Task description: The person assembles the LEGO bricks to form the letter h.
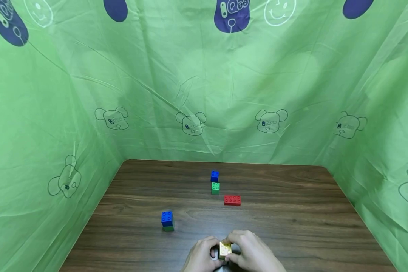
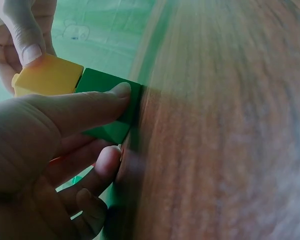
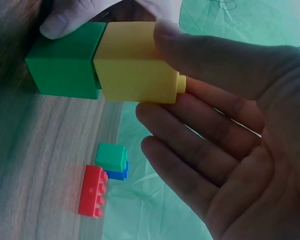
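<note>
Both hands met at the table's [image 1: 292, 226] near edge: left hand [image 1: 201, 257] pinched a green brick [image 3: 65, 62], right hand [image 1: 249, 251] pinched the yellow brick [image 3: 132, 60] stuck to it. Farther back sat two blue bricks [image 1: 214, 176] [image 1: 167, 218], one green [image 1: 215, 188], one red [image 1: 232, 200].

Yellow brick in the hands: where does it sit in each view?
Head: yellow brick at bottom centre, between both hands.
Left wrist: top left, beside the green brick.
Right wrist: upper centre, right of the green brick.
Shared landmark: the green brick joined to it.

No legible text anywhere.
</note>
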{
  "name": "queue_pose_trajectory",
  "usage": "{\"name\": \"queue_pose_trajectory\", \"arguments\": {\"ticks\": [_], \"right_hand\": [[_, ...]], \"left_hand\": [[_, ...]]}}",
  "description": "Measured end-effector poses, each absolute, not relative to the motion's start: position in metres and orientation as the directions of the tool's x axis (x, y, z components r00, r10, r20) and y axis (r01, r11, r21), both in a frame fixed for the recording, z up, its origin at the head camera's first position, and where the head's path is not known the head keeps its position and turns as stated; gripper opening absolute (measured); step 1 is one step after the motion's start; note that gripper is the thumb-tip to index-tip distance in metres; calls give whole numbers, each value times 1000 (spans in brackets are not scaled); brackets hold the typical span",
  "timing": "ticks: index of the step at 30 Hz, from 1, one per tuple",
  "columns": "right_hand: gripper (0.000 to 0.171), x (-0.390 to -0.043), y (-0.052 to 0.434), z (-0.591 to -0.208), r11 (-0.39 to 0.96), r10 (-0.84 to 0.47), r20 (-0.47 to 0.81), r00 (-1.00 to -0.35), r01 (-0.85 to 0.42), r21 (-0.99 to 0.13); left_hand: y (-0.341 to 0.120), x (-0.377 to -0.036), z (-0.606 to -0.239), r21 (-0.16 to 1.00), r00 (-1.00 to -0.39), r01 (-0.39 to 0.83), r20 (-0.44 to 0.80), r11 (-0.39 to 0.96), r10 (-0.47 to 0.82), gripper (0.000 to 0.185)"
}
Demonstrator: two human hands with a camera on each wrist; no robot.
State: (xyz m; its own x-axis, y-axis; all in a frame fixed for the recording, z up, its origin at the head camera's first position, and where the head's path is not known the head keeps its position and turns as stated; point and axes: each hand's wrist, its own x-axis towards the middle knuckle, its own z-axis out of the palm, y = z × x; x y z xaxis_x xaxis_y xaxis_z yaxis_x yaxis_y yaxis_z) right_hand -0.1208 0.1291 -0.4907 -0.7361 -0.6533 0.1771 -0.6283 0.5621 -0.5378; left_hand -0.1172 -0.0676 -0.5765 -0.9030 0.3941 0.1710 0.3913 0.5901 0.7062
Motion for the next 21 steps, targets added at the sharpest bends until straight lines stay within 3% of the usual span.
{"name": "queue_pose_trajectory", "arguments": {"ticks": [16, 21], "right_hand": [[22, -121, 129, -493, 547, -637, 165, -753, -592, -591], [21, -124, 130, -493, 535, -640, 193, -744, -611, -583]], "left_hand": [[-67, -117, -570, 753, -918, 306, 72, 583, 389, 27], [-65, -116, -571, 739, -919, 326, 101, 590, 380, 25]]}}
